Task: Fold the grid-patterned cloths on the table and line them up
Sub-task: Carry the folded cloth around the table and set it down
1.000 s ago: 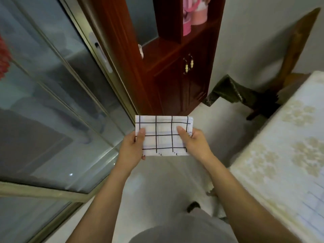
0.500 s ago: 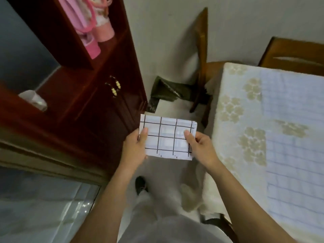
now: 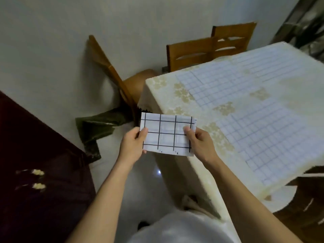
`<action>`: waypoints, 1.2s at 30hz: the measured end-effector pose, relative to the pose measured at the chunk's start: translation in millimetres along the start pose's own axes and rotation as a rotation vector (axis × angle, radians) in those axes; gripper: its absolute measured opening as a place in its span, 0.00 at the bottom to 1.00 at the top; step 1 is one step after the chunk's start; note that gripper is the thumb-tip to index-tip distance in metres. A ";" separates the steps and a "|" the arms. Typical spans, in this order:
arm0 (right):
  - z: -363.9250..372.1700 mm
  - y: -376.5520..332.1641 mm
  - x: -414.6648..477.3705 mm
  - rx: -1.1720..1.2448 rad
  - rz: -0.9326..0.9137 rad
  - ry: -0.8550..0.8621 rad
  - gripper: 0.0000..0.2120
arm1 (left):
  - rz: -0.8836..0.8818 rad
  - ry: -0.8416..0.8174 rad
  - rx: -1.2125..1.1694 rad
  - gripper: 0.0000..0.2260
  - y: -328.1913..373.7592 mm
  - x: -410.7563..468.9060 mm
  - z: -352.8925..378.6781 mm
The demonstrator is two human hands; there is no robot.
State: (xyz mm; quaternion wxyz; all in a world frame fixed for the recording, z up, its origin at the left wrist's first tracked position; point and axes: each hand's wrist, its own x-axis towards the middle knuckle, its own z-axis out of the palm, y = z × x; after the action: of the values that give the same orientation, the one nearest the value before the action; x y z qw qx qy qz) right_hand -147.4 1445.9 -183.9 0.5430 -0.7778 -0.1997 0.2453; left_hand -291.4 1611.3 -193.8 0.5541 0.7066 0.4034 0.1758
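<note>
Holding the folded grid-patterned cloth in mid-air, I have its long axis running left to right, my left hand pinching its left end and my right hand pinching its right end. The bench lies ahead and to the right, nearer my right hand, so I judge the set-down needs a rightward carry.

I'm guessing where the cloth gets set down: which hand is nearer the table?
Right. The right hand grips the right end of the cloth beside the edge of the table; the left hand grips its left end, out over the floor, farther off.
</note>
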 end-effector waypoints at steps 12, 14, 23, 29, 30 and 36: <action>-46.1 35.0 18.3 0.088 0.155 0.341 0.14 | 0.094 -0.478 0.046 0.05 26.8 79.6 53.8; -44.6 39.7 36.2 0.099 0.163 0.336 0.14 | 0.108 -0.453 0.096 0.05 28.9 96.1 54.0; -80.5 71.8 94.4 0.067 0.185 0.379 0.20 | 0.058 -0.488 0.276 0.05 48.6 154.7 118.5; -122.2 138.9 31.6 0.177 0.451 0.544 0.19 | 0.161 -0.808 0.534 0.06 30.1 158.3 214.5; -123.4 149.5 16.5 0.212 0.511 0.559 0.18 | 0.176 -0.882 0.585 0.06 24.6 154.4 227.1; -112.9 198.0 -58.1 0.116 0.771 0.698 0.18 | 0.351 -1.166 0.837 0.02 -5.6 120.3 298.6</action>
State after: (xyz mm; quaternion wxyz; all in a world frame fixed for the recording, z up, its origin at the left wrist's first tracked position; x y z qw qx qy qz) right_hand -117.5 1262.6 -328.3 0.4896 -0.7991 0.3078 0.1641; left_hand -12.2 1512.1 -319.6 0.3265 0.8916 -0.0423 -0.3109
